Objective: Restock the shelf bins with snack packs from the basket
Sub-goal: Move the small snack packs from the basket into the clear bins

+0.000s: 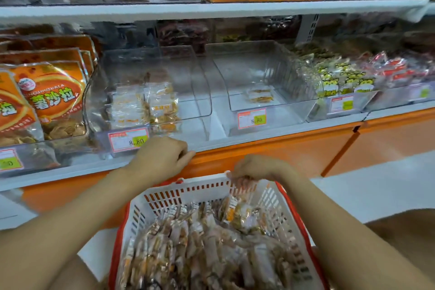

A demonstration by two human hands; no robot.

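Right grip (256, 169) is pinching snack packs (244, 182) at the basket (188, 192) rim; left grip (162, 155) is resting curled, empty, on the shelf edge (235, 142). Lifting them clear, then laying them flat in the near-empty bin (193, 82), seems wisest.

A white-edged upper shelf (211, 8) and lower shelf (270, 135) run across the view, with a grey perforated metal upright (308, 27) standing at the back between them. Below the lower shelf sits an orange base panel (294, 155), joined at a dark seam to a second orange panel (395, 136) on the right. The floor (376, 190) is pale and smooth under soft, even light.
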